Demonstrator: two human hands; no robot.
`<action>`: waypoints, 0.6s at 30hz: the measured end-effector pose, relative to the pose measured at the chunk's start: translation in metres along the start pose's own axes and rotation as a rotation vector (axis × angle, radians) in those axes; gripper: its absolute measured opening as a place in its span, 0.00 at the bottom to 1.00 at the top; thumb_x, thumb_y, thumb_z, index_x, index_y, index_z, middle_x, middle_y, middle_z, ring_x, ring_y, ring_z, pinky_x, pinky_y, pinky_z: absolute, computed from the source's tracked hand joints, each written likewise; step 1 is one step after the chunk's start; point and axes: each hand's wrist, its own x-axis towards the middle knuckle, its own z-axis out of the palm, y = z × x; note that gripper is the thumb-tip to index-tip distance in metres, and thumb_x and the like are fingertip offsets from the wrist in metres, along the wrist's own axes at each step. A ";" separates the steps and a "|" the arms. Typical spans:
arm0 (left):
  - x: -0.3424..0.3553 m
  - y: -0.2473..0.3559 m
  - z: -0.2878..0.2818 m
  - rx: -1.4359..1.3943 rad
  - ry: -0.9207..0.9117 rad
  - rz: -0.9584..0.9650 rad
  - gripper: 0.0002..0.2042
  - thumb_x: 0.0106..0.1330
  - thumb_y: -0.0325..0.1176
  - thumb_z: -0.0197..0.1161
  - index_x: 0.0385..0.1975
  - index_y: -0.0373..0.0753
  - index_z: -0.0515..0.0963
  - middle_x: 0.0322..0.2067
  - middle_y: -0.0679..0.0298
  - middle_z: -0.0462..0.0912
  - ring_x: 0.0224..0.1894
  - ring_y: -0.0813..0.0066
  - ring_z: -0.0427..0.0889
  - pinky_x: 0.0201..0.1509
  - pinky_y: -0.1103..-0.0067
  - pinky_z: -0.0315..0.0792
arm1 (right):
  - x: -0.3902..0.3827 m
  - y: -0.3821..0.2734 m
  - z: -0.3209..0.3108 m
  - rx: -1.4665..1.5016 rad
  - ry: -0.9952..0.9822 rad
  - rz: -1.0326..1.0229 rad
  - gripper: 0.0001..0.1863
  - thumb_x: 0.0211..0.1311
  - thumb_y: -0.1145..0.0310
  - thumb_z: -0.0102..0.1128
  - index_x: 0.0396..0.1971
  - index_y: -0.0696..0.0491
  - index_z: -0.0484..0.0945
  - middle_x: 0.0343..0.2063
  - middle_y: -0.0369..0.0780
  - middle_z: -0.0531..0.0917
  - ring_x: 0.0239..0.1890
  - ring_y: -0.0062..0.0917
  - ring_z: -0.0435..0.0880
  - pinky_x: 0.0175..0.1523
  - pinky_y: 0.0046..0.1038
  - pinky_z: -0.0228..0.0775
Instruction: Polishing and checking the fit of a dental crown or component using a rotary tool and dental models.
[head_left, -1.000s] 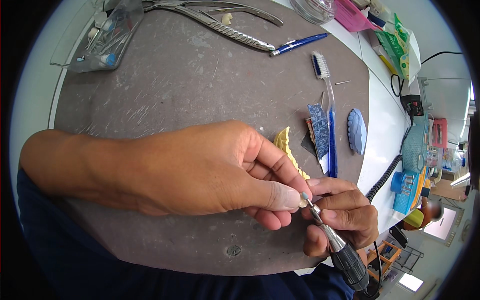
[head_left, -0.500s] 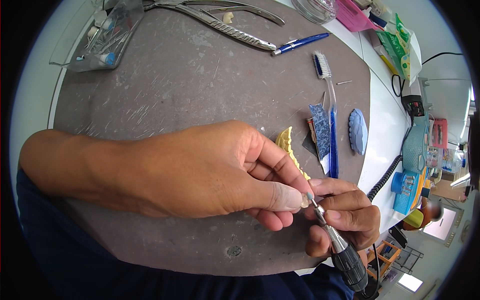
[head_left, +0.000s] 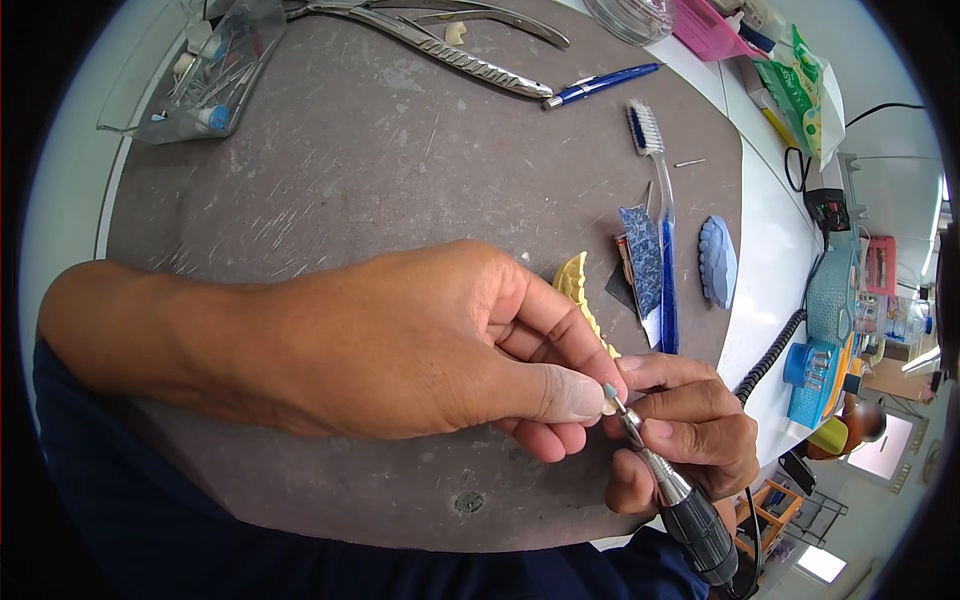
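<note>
Between thumb and fingertips, my left hand [head_left: 480, 350] pinches a small tooth-coloured dental piece [head_left: 608, 407], mostly covered by the thumb. My right hand [head_left: 695, 420] grips a black and silver rotary handpiece [head_left: 690, 515] like a pen. Its blue-grey grinding tip [head_left: 610, 391] is at the piece, beside the left thumb tip. The fingertips of both hands meet there. Just beyond them lies a yellow dental cast [head_left: 575, 285], partly hidden by my left fingers.
A blue toothbrush [head_left: 668, 270], blue patterned sandpaper [head_left: 640, 255] and a blue dental cast [head_left: 717, 262] lie to the right. Farther off are a blue pen [head_left: 605, 86], metal pliers [head_left: 440, 50] and a small tooth-coloured piece [head_left: 456, 33]. A clear tray of tools [head_left: 225, 80] stands far left.
The grinding tip has shifted slightly left and up against the small piece, and my right hand has moved a little with the handpiece. My left hand has hardly moved.
</note>
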 end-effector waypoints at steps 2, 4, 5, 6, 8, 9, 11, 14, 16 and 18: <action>0.000 0.000 0.000 0.002 0.003 0.001 0.14 0.67 0.31 0.62 0.46 0.26 0.75 0.38 0.57 0.82 0.37 0.77 0.83 0.44 0.85 0.79 | 0.000 0.000 0.000 0.008 0.003 -0.003 0.21 0.43 0.77 0.77 0.37 0.54 0.75 0.31 0.41 0.82 0.46 0.41 0.84 0.46 0.35 0.82; -0.001 0.001 0.001 -0.002 0.008 0.003 0.14 0.67 0.31 0.62 0.46 0.26 0.75 0.38 0.57 0.82 0.37 0.77 0.83 0.43 0.85 0.79 | 0.000 -0.001 0.000 0.038 0.021 0.016 0.21 0.43 0.77 0.77 0.36 0.54 0.75 0.31 0.41 0.82 0.47 0.41 0.84 0.46 0.34 0.82; -0.001 0.001 0.001 -0.002 0.009 0.002 0.14 0.67 0.31 0.62 0.46 0.26 0.75 0.38 0.57 0.82 0.37 0.78 0.83 0.43 0.85 0.79 | 0.000 -0.001 0.000 0.063 0.024 0.026 0.20 0.43 0.77 0.77 0.36 0.54 0.75 0.31 0.41 0.82 0.47 0.41 0.84 0.46 0.34 0.82; -0.001 0.001 0.001 -0.002 0.011 0.001 0.14 0.67 0.31 0.62 0.46 0.26 0.75 0.38 0.57 0.82 0.37 0.78 0.83 0.43 0.85 0.79 | 0.000 -0.001 0.000 0.043 0.018 0.021 0.20 0.43 0.77 0.77 0.36 0.54 0.74 0.31 0.41 0.82 0.47 0.41 0.84 0.46 0.34 0.82; 0.000 0.001 0.001 -0.002 0.015 -0.001 0.14 0.67 0.31 0.62 0.46 0.27 0.75 0.38 0.57 0.82 0.37 0.78 0.83 0.43 0.85 0.79 | 0.000 -0.001 -0.001 0.022 -0.005 0.015 0.20 0.44 0.77 0.76 0.36 0.54 0.74 0.31 0.41 0.82 0.47 0.42 0.84 0.46 0.34 0.83; 0.000 0.001 0.001 -0.002 0.018 -0.001 0.14 0.67 0.30 0.62 0.46 0.27 0.75 0.38 0.57 0.82 0.37 0.78 0.83 0.43 0.85 0.79 | 0.001 -0.001 -0.002 0.011 -0.008 0.015 0.20 0.44 0.77 0.76 0.36 0.54 0.74 0.31 0.41 0.82 0.47 0.42 0.84 0.46 0.34 0.83; 0.000 0.001 0.001 0.001 0.024 -0.005 0.13 0.66 0.30 0.62 0.45 0.27 0.76 0.38 0.57 0.82 0.37 0.77 0.83 0.43 0.85 0.79 | 0.001 -0.001 -0.002 -0.012 -0.012 0.015 0.20 0.44 0.77 0.76 0.37 0.54 0.74 0.31 0.41 0.82 0.47 0.42 0.84 0.47 0.34 0.83; 0.000 0.001 0.002 0.016 0.031 -0.009 0.13 0.66 0.29 0.62 0.46 0.27 0.76 0.38 0.57 0.82 0.37 0.77 0.83 0.43 0.85 0.80 | 0.001 -0.002 -0.001 0.047 0.013 0.037 0.21 0.43 0.77 0.77 0.36 0.54 0.75 0.31 0.41 0.82 0.47 0.42 0.84 0.47 0.35 0.83; -0.001 0.002 0.002 0.029 0.034 -0.010 0.13 0.66 0.29 0.62 0.46 0.26 0.75 0.38 0.57 0.82 0.37 0.77 0.83 0.43 0.85 0.80 | 0.000 -0.002 0.000 0.029 0.016 0.021 0.20 0.43 0.77 0.77 0.36 0.54 0.75 0.32 0.41 0.82 0.47 0.42 0.84 0.47 0.35 0.82; -0.001 0.003 0.003 0.029 0.038 -0.007 0.13 0.66 0.29 0.62 0.46 0.26 0.75 0.38 0.57 0.82 0.37 0.77 0.83 0.43 0.85 0.80 | 0.000 -0.002 0.000 0.016 0.018 0.014 0.20 0.43 0.77 0.77 0.36 0.54 0.76 0.32 0.41 0.82 0.47 0.42 0.84 0.47 0.34 0.82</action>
